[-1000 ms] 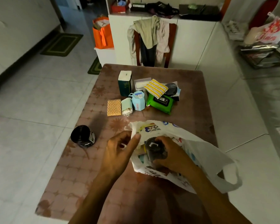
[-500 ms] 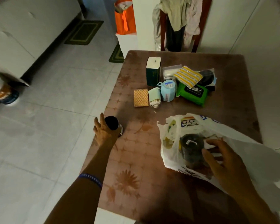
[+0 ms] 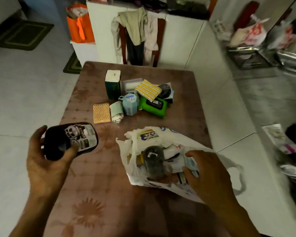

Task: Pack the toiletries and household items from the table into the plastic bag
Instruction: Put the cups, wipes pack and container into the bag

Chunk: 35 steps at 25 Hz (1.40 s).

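My left hand (image 3: pixel 44 161) grips a black jar with a panda label (image 3: pixel 70 141), held on its side above the table's left edge. My right hand (image 3: pixel 207 173) holds the rim of the white plastic bag (image 3: pixel 161 134), which lies open on the brown table (image 3: pixel 96 194). Inside the bag a dark jar (image 3: pixel 152 161) and some packets show. Farther back lie a dark green box (image 3: pixel 112 84), a yellow striped cloth (image 3: pixel 148 88), a green wipes pack (image 3: pixel 153 106), a pale blue container (image 3: pixel 130 103), a cotton-swab pack (image 3: pixel 116 112) and a tan woven pad (image 3: pixel 101 113).
A chair draped with clothes (image 3: pixel 137 33) stands behind the table against a white counter. An orange bag (image 3: pixel 79 28) sits at the back left. Cluttered shelves and bags fill the right side. Tiled floor lies to the left.
My left hand lifted the black panda-label jar off the table's left edge and brought it toward me. My right hand stayed at the bag's opening.
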Tool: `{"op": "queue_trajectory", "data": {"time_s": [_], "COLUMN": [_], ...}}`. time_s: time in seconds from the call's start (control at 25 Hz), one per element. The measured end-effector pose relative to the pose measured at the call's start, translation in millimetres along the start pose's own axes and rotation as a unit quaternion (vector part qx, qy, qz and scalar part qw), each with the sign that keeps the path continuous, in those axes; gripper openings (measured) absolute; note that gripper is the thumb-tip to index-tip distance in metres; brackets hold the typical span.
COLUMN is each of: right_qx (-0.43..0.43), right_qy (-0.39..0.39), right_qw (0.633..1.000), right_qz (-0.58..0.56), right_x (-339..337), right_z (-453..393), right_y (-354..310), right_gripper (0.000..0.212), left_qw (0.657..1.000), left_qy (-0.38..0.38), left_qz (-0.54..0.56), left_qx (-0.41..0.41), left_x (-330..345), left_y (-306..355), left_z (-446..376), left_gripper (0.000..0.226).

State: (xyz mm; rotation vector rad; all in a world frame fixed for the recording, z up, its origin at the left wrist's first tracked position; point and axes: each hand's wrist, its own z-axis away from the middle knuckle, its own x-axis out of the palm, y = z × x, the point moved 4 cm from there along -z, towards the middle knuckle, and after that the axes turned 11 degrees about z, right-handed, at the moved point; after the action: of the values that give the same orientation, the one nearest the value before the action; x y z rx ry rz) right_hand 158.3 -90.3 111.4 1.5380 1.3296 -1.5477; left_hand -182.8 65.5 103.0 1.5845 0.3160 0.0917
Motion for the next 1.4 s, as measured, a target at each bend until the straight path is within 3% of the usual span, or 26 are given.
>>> {"op": "queue_trajectory", "data": {"time_s": [0.12, 0.2, 0.28, 0.36, 0.4, 0.48, 0.52, 0.6, 0.68, 0.84, 0.92, 1.0, 1.04, 1.08, 1.12, 1.24, 1.32, 1.4], "right_qx": [-0.009, 0.013, 0.089, 0.141, 0.158, 0.209, 0.235, 0.253, 0.224, 0.157, 0.113, 0.086, 0.086, 0.083, 0.082, 0.127, 0.137, 0.16], "right_qy": [-0.027, -0.065, -0.177, -0.274, -0.279, -0.188, -0.125, -0.047, -0.033, -0.076, -0.109, -0.153, -0.176, -0.197, -0.224, -0.28, -0.328, -0.382], "right_qw": [0.993, 0.978, 0.956, 0.938, 0.944, 0.95, 0.935, 0.899, 0.899, 0.94, 0.978, 0.981, 0.968, 0.958, 0.948, 0.931, 0.913, 0.888], "right_qz": [0.112, 0.198, 0.217, 0.158, 0.078, -0.138, -0.233, -0.356, -0.375, -0.293, -0.137, 0.083, 0.157, 0.192, 0.211, 0.198, 0.201, 0.198], "right_x": [-19, -35, -43, -42, -40, -47, -55, -74, -83, -76, -69, -63, -60, -55, -51, -30, -11, 7], "right_z": [-13, -16, -12, -3, -1, -6, -12, -23, -31, -42, -50, -62, -67, -72, -79, -102, -115, -125], "right_y": [13, 30, 61, 81, 88, 93, 94, 92, 85, 73, 71, 70, 70, 68, 64, 58, 54, 56], "right_gripper": [0.042, 0.063, 0.074, 0.063, 0.05, 0.015, 0.008, 0.011, 0.011, 0.012, 0.005, 0.009, 0.014, 0.017, 0.02, 0.032, 0.042, 0.058], "left_qw": [0.982, 0.953, 0.921, 0.903, 0.891, 0.848, 0.812, 0.747, 0.731, 0.72, 0.773, 0.823, 0.817, 0.803, 0.784, 0.737, 0.671, 0.624], "left_qy": [-0.15, -0.273, -0.374, -0.42, -0.438, -0.475, -0.487, -0.481, -0.468, -0.519, -0.477, -0.354, -0.288, -0.25, -0.257, -0.423, -0.522, -0.551], "left_qz": [0.041, 0.069, 0.034, -0.043, -0.091, -0.182, -0.239, -0.368, -0.439, -0.409, -0.356, -0.331, -0.373, -0.431, -0.491, -0.493, -0.484, -0.498], "left_qx": [0.104, 0.11, 0.101, 0.082, 0.075, 0.15, 0.214, 0.274, 0.235, 0.211, 0.22, 0.295, 0.333, 0.326, 0.281, 0.183, 0.207, 0.242], "left_x": [39, 84, 134, 179, 198, 229, 241, 257, 268, 279, 256, 220, 201, 184, 174, 176, 191, 203], "left_y": [104, 134, 123, 85, 62, 25, 7, -17, -26, -5, 27, 67, 81, 89, 90, 67, 60, 49], "left_z": [53, 88, 116, 132, 140, 151, 155, 163, 167, 170, 157, 139, 127, 112, 96, 64, 54, 40], "left_gripper": [0.077, 0.073, 0.064, 0.062, 0.061, 0.057, 0.055, 0.057, 0.059, 0.061, 0.053, 0.044, 0.047, 0.055, 0.062, 0.048, 0.033, 0.028]}}
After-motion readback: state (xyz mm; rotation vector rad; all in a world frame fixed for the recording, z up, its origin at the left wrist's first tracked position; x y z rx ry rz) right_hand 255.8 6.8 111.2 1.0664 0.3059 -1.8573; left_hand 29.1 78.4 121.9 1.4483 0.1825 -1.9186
